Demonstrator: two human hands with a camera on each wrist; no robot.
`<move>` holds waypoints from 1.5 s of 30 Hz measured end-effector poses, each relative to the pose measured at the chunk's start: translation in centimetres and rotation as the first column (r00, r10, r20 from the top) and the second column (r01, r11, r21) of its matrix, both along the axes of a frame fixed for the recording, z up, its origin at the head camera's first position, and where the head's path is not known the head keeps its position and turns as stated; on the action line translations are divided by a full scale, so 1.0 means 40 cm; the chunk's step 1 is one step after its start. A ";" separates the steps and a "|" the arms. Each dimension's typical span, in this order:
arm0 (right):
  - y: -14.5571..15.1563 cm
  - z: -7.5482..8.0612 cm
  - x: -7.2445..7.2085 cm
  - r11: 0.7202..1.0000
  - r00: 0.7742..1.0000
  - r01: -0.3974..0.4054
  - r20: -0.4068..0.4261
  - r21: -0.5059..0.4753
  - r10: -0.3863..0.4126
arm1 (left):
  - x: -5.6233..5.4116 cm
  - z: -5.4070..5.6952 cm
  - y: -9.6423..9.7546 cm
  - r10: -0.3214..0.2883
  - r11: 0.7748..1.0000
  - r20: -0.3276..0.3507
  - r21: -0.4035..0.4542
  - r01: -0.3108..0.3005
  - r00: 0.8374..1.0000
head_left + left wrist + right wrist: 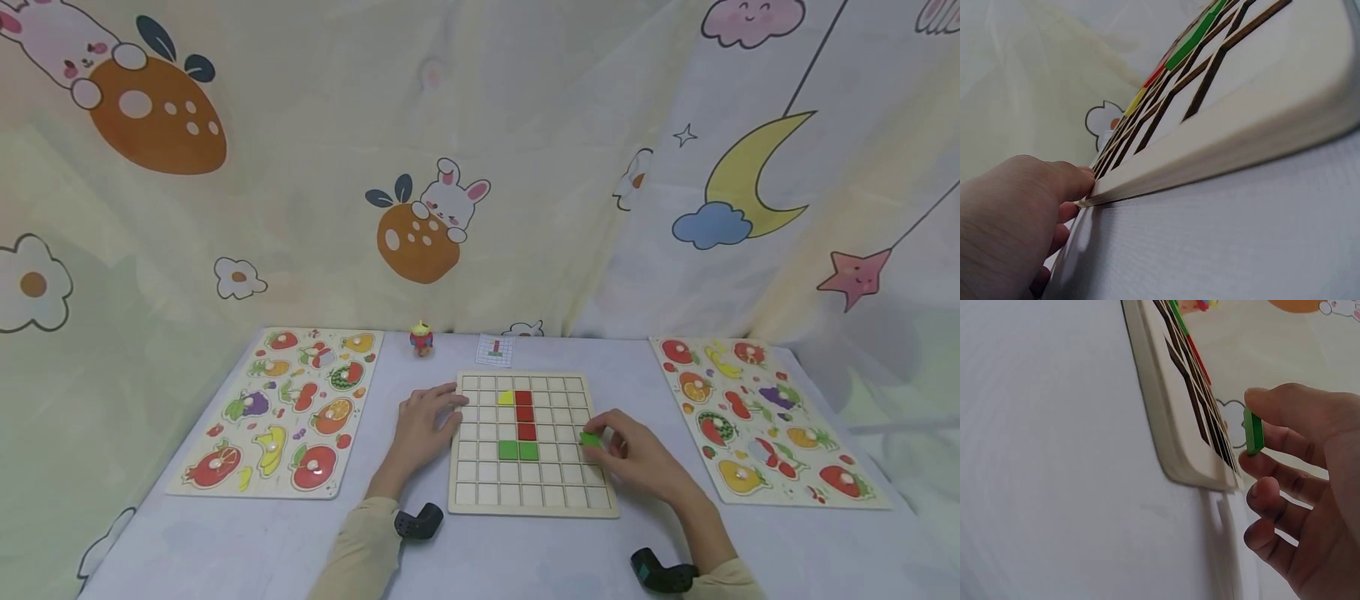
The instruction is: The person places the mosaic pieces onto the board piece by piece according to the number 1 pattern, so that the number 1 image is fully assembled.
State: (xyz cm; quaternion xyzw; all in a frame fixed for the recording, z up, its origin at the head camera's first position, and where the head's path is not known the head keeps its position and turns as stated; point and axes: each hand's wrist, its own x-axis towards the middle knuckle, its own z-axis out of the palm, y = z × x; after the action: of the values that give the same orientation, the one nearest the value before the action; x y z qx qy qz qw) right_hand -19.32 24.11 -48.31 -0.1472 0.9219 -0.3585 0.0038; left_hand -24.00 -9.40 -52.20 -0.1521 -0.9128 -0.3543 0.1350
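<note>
A wooden grid board [480, 497] lies on the table between the hands. Set in its cells are a yellow piece [506, 398], a column of red tiles [527, 431] and two green square tiles [518, 450] side by side below. My right hand [633, 454] pinches another green tile [1253, 431] between thumb and index finger, over the board's right edge in the head view. The other fingers of that hand are loosely bent. At the board's left edge rests my left hand [423, 429], its fingertips and thumb touching the rim, fingers relaxed.
Behind the board lies a small pattern card [495, 351] showing coloured squares on a grid, with a small toy figure [422, 340] to its left. Fruit puzzle boards flank the work area, one left [300, 433] and one right [765, 450]. A printed curtain [540, 167] hangs behind the table.
</note>
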 end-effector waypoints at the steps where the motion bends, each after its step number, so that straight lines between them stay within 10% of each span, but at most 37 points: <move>1: -0.003 0.000 0.000 1.000 1.000 0.003 -0.002 -0.001 -0.003 | 0.000 0.000 0.000 -0.001 1.000 -0.003 0.000 0.001 1.000; 45: -0.109 -0.009 0.003 0.999 0.999 -0.021 -0.037 0.037 0.022 | -0.002 0.005 0.001 -0.001 1.000 0.062 0.000 0.001 0.998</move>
State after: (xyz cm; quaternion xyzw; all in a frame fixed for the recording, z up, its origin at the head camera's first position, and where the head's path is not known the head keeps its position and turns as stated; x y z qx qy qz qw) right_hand -19.21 19.76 -48.67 -0.1638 0.9266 -0.3384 -0.0071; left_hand -24.09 -9.38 -51.99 -0.1414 -0.9165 -0.3587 0.1062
